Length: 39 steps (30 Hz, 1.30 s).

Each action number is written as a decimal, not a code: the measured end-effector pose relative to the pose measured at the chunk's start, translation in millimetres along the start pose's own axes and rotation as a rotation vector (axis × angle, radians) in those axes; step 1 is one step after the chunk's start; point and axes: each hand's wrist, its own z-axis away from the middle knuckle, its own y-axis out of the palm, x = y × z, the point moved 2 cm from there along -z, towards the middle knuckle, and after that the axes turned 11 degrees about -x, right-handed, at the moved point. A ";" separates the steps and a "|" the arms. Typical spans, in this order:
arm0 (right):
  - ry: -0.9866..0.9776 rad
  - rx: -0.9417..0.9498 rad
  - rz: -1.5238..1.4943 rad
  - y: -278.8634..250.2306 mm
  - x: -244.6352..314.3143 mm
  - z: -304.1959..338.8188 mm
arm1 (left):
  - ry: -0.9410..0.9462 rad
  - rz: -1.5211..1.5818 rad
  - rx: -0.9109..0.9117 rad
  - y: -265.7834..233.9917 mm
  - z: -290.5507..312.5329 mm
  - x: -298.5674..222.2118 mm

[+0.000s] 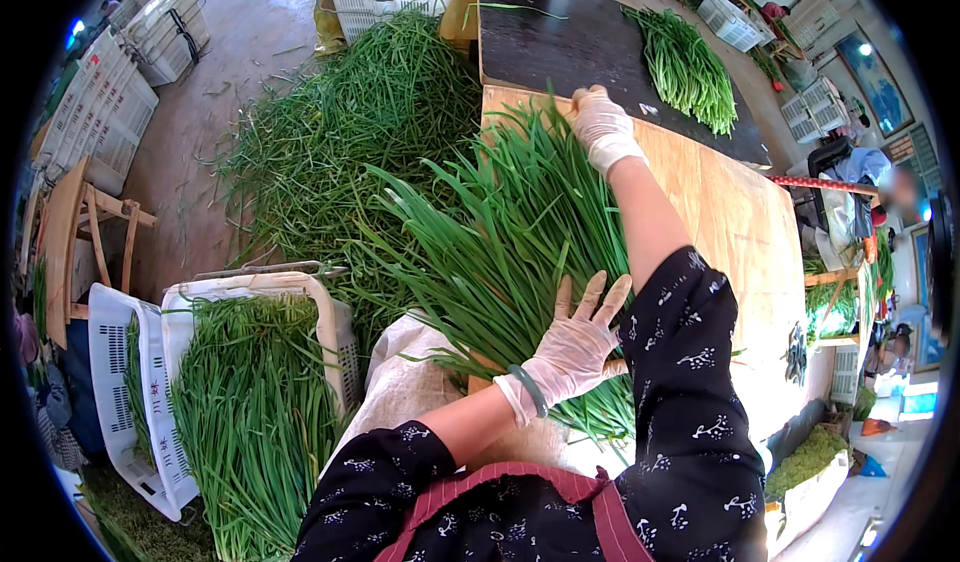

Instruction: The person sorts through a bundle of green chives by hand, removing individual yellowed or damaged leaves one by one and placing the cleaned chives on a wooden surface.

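A large heap of garlic chives (500,227), long flat green leaves, lies along the left edge of the wooden tabletop (715,212) in front of me. My left hand (572,350), in a thin whitish glove with a green bangle at the wrist, rests on the heap's near part with fingers spread. Stretched far forward, my gloved right hand (602,127) is closed beside the leaf tips at the heap's far end. Its fingers are curled, and what they hold, if anything, is hidden.
Loose cut leaves (340,132) pile on the floor at left. A white crate (340,332) full of chives stands near left. A tied-looking chive bundle (690,67) lies on the dark board (550,37) beyond. Crates (95,112) stack at far left.
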 end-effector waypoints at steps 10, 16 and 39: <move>0.393 0.128 -1.283 -46.2 -8.5 -16.9 | -0.005 0.042 -0.026 -0.6 -0.4 1.7; -0.095 0.079 -0.737 -27.1 -8.7 -23.9 | 0.020 -0.025 0.016 -2.4 -2.9 -1.9; 0.552 0.370 -1.719 -14.5 11.3 -4.7 | 0.028 -0.054 0.079 -0.1 -0.1 -3.3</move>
